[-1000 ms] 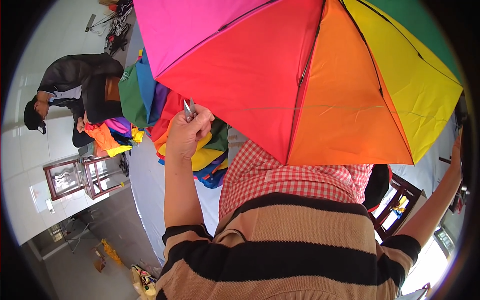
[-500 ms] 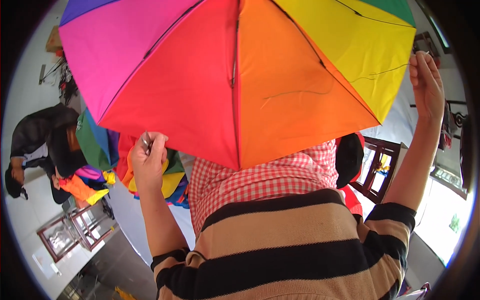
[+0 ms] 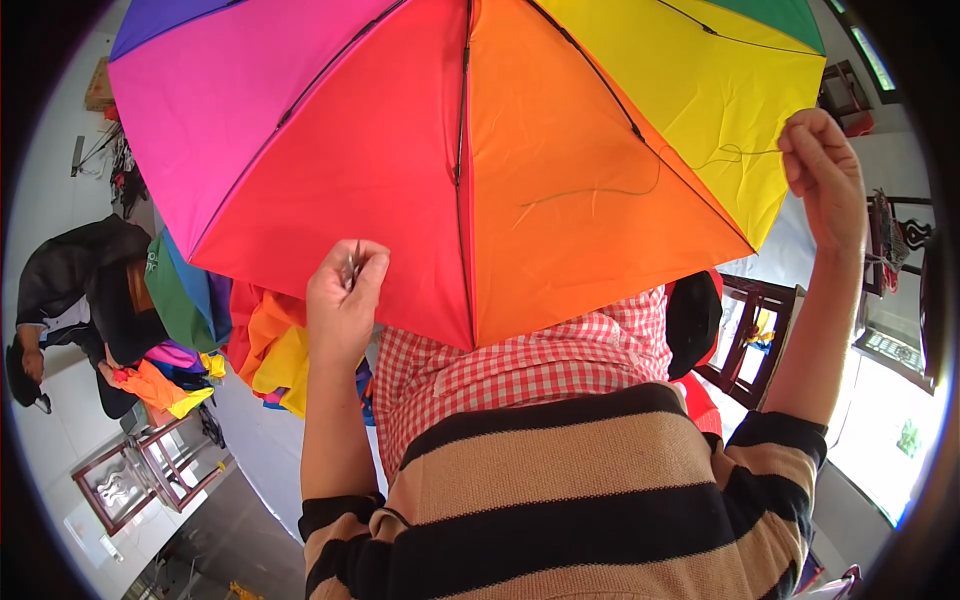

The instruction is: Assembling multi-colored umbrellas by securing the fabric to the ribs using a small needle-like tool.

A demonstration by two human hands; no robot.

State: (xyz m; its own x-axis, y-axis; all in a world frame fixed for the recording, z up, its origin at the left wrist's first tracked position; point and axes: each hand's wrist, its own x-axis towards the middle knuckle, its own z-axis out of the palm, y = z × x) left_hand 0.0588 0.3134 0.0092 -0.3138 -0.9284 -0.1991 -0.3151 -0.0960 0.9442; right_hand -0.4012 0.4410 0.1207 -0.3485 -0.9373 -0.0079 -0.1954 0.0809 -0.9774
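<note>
An opened rainbow umbrella [image 3: 330,200] spreads across the upper view, with red, orange, yellow and pink panels and dark ribs facing me. My left hand [image 3: 345,295] is closed around small metal snips [image 3: 352,268], of which only a bit shows, over the red panel's lower edge. At the yellow panel's right edge, my right hand [image 3: 825,165] pinches a dark thread [image 3: 600,191]. The thread runs slack in a loop over the yellow and across the orange panel. Whether a needle is between those fingertips I cannot make out.
Colourful fabric [image 3: 275,350] is heaped on a pale table [image 3: 255,420] at left. Beyond, a person in dark clothes [image 3: 85,270] handles orange and yellow cloth. A red checked cloth [image 3: 540,345] covers my lap. Wooden chairs [image 3: 745,335] stand at right.
My left hand has moved right and slightly up, in front of the red panel. My right hand has come left toward the yellow panel, and the thread has slackened into a loop.
</note>
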